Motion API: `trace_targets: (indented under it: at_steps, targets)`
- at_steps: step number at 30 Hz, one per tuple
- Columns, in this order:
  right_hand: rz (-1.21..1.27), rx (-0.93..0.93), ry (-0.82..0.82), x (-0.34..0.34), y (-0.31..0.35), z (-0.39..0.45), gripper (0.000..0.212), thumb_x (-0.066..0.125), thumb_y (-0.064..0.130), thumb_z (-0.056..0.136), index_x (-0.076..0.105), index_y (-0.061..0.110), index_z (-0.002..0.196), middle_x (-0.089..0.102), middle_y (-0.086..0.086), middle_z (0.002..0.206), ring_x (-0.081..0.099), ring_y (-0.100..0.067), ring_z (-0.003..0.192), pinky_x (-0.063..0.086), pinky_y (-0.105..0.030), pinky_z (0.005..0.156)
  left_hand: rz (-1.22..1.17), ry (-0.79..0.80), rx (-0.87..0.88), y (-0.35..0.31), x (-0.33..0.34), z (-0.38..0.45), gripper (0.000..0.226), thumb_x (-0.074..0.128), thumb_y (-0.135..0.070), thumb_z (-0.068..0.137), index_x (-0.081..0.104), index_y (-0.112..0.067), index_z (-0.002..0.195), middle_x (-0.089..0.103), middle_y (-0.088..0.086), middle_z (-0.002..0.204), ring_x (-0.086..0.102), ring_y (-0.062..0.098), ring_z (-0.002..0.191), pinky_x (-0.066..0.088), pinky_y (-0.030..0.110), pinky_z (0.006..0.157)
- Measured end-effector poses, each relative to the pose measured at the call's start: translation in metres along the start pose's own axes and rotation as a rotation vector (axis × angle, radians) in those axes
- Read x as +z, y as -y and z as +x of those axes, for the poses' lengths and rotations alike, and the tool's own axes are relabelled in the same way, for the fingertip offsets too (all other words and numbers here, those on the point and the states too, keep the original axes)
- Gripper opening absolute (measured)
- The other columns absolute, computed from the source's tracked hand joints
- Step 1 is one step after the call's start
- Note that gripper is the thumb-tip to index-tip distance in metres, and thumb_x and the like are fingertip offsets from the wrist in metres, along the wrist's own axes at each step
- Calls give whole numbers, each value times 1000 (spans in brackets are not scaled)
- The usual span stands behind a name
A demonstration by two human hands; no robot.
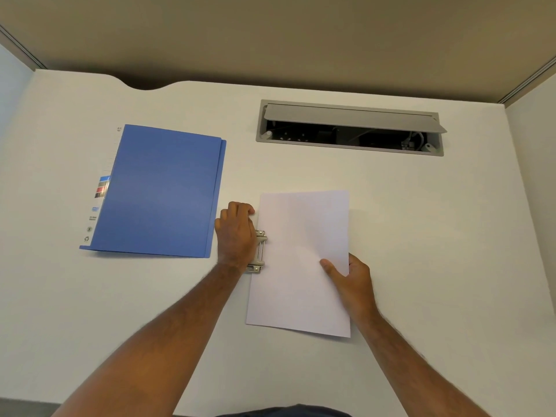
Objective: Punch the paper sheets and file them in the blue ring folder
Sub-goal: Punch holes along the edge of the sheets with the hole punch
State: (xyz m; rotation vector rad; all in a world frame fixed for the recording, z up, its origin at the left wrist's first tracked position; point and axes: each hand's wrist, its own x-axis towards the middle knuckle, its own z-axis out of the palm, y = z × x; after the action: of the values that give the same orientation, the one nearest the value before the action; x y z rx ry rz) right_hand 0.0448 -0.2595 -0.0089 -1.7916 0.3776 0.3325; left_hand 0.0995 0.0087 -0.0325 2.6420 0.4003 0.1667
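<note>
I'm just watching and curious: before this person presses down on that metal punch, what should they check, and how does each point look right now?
1. White paper sheets have their left edge at the metal hole punch: ok.
2. Left hand rests on the punch: ok.
3. Right hand holds the sheets by their right edge: ok.
4. Sheet edges squared in the slot: cannot tell.
5. Blue ring folder open for filing: not ok, it lies closed on the white desk.
</note>
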Motion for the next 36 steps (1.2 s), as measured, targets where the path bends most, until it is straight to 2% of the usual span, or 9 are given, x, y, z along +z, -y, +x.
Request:
trace_targets:
  at_steps: [4,9,16,23,28,30,32,36]
  targets:
    - [-4,0,-2,0,-3,1,23,78,25,94,75,23,117,80,17,107,75,-2,98,57,-20,83,5,-15,16,0,0,0,32,37,-1,97,61,-19,109,58,1,110,51,20,93,37,34,80]
    - [0,-12,-1,0,-3,0,19,78,24,94,74,27,113,79,22,105,75,1,95,56,-13,79,-9,-12,12,2,0,0,30,40,0,97,60,-20,107,58,0,109,51,20,92,43,38,78]
    - [7,-9,-3,0,-2,-1,17,78,24,94,75,25,111,80,21,102,76,-1,92,56,-14,75,-38,1,-14,2,1,0,27,38,-5,100,60,-20,108,58,0,108,49,18,93,43,37,80]
    - [-1,-40,1,0,2,-3,18,77,24,95,74,28,112,79,24,104,75,2,94,55,-11,76,-83,63,-55,-3,-6,2,30,29,-28,107,58,-22,98,56,-2,98,50,22,91,41,42,83]
    - [7,-53,0,0,4,-6,18,77,22,95,73,28,111,79,24,104,75,1,95,54,-9,75,-265,87,-144,-7,-13,0,32,32,-45,106,54,-25,95,58,-8,95,54,19,93,44,44,89]
    - [16,-63,2,-1,6,-8,19,77,21,95,73,28,112,78,26,104,75,3,94,53,-7,74,-329,104,-158,-3,-18,-4,29,38,-52,103,53,-28,99,58,-12,98,57,16,96,48,46,91]
    - [25,-69,4,-2,6,-10,19,77,21,96,73,28,113,78,25,105,74,3,95,53,-9,76,-372,170,-162,1,-22,-13,31,49,-57,99,55,-29,111,58,-13,108,58,16,105,49,44,94]
    - [43,-54,-5,-4,3,-15,19,76,23,96,74,23,114,80,16,107,76,-4,97,56,-21,79,-332,267,-122,13,-26,-37,57,64,-62,89,51,-27,132,52,-12,126,55,15,115,52,40,97]
